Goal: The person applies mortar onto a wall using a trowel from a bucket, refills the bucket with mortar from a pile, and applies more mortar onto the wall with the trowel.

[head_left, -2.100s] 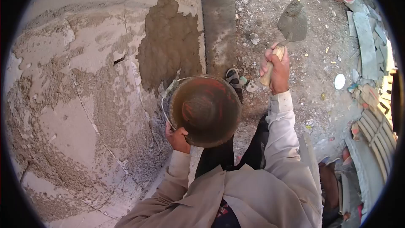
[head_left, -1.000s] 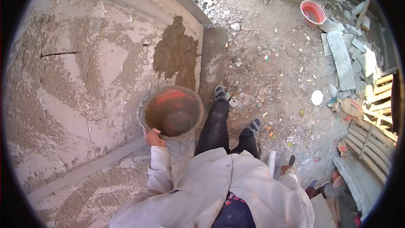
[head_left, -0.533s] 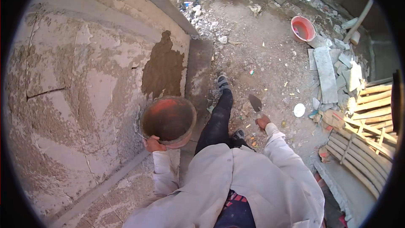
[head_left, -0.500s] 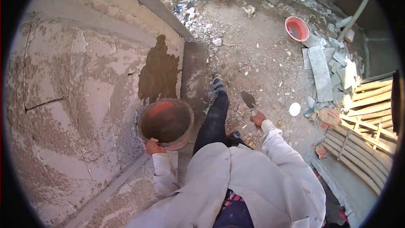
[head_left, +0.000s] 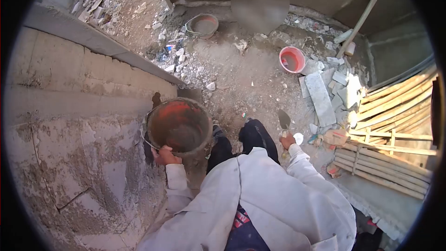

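My left hand [head_left: 166, 156] is closed on the near rim of an orange bucket [head_left: 182, 110], which is coated with grey mortar and has mortar in the bottom. The bucket is in front of my left side, next to the rough wall [head_left: 100, 158]. Its wire handle hangs on the left. Out to my right, my right hand [head_left: 287, 141] grips a trowel [head_left: 284, 119], blade pointing away from me over the dirt floor. A small part of a dark wet mortar patch [head_left: 156, 98] shows behind the bucket; the bucket hides most of the rest.
Another mortar bucket [head_left: 203, 26] stands on the ground ahead, and a red bucket [head_left: 292, 59] to its right. Rubble [head_left: 188, 62] lies along the wall's end. Broken slabs [head_left: 320, 98], a leaning timber [head_left: 357, 25] and bamboo poles [head_left: 385, 167] occupy the right side.
My view has swung, bringing the back wall and far rubble into sight. My legs have moved, and the held bucket now covers most of the wet patch. Both hands keep their grips.
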`<state>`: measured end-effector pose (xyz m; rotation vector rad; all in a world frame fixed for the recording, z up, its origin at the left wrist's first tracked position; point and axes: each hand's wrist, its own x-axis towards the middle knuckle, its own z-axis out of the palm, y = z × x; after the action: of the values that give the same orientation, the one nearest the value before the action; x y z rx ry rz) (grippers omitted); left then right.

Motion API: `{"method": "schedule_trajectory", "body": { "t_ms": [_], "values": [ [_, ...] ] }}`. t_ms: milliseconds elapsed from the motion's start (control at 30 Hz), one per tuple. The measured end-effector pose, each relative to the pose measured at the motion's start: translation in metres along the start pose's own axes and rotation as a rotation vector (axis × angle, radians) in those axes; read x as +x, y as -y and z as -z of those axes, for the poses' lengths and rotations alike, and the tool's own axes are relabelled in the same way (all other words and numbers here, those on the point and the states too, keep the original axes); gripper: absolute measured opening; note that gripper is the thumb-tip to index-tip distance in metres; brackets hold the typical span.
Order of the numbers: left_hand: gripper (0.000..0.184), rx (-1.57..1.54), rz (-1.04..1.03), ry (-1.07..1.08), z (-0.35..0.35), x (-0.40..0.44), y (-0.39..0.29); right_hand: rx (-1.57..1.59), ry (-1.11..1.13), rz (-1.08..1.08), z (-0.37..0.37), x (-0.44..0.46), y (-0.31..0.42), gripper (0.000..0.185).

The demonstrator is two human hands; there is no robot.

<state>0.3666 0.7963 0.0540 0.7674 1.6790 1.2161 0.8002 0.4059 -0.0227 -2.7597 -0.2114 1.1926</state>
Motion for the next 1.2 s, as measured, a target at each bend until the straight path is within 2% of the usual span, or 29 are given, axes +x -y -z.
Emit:
{"method": "schedule_trajectory", "body": {
  "t_ms": [33,100,167,233,267,333,367,467,500,567,633,667,700,733,800,867,933,1000,1033,1067,1133,1167,1200],
  "values": [
    [0.084,-0.010,-0.012,0.003,-0.019,0.001,-0.007,-0.041,0.057,-0.105,0.010,-0.002,-0.008,0.062],
    [0.086,-0.073,0.046,-0.100,-0.091,-0.036,-0.087,-0.038,0.165,-0.225,0.009,0.008,-0.044,0.060],
    [0.086,-0.068,-0.006,-0.104,-0.104,-0.016,-0.072,0.088,0.254,-0.330,0.017,0.002,-0.063,0.059],
    [0.086,-0.012,-0.085,-0.112,-0.136,-0.012,-0.082,-0.435,0.523,0.132,-0.045,0.072,-0.159,0.058],
    [0.086,0.041,-0.137,-0.124,-0.160,-0.025,-0.096,-0.368,0.547,0.051,-0.032,0.083,-0.159,0.054],
    [0.082,0.030,-0.141,-0.254,-0.195,-0.033,-0.102,-0.077,0.461,-0.254,0.032,0.082,-0.095,0.047],
    [0.080,-0.005,-0.201,-0.311,-0.206,-0.018,-0.091,-0.015,0.429,-0.304,0.068,0.077,-0.054,0.044],
    [0.074,0.057,-0.165,-0.278,-0.233,-0.011,-0.092,-0.064,0.502,-0.094,0.043,0.183,-0.098,0.056],
    [0.069,0.004,-0.230,-0.309,-0.251,-0.008,-0.089,-0.076,0.352,-0.055,0.059,0.213,-0.089,0.061],
    [0.063,-0.223,-0.143,-0.137,-0.262,0.057,-0.038,0.059,0.194,-0.161,0.129,0.252,-0.028,0.076],
    [0.056,-0.209,-0.172,-0.118,-0.282,0.042,-0.053,0.148,0.066,-0.106,0.181,0.298,0.017,0.085],
    [0.052,-0.084,-0.220,-0.160,-0.337,0.008,-0.084,0.227,0.044,-0.098,0.200,0.324,0.034,0.082],
    [0.049,-0.076,-0.190,-0.156,-0.355,0.016,-0.080,0.310,0.012,-0.097,0.218,0.348,0.046,0.080],
    [0.047,-0.075,-0.154,-0.146,-0.375,0.024,-0.072,0.275,-0.024,-0.028,0.235,0.369,0.054,0.079],
    [0.047,-0.034,-0.244,-0.258,-0.443,0.010,-0.072,0.213,-0.109,0.108,0.265,0.411,0.077,0.077],
    [0.037,0.019,-0.190,-0.268,-0.496,0.007,-0.069,0.218,-0.058,0.097,0.304,0.422,0.098,0.070],
    [0.037,0.181,-0.166,-0.347,-0.558,0.001,-0.072,0.177,-0.021,0.073,0.317,0.438,0.108,0.063],
    [0.038,0.162,-0.176,-0.373,-0.614,0.011,-0.057,0.070,-0.020,0.019,0.331,0.454,0.086,0.055],
    [0.038,0.157,-0.176,-0.376,-0.639,0.010,-0.042,0.267,0.160,-0.150,0.362,0.424,0.113,0.045],
    [0.037,0.160,-0.138,-0.340,-0.670,0.019,-0.029,0.350,0.200,-0.198,0.369,0.420,0.117,0.042],
    [0.033,0.190,-0.056,-0.291,-0.710,0.022,-0.018,0.224,0.246,-0.204,0.407,0.403,0.141,0.042],
    [0.022,-0.057,0.085,-0.098,-0.730,0.016,-0.020,-0.179,0.248,0.097,0.411,0.407,0.133,0.040],
    [0.019,-0.007,0.199,0.003,-0.749,0.009,-0.019,-0.582,0.247,0.406,0.396,0.426,0.105,0.039]
  ]
}}
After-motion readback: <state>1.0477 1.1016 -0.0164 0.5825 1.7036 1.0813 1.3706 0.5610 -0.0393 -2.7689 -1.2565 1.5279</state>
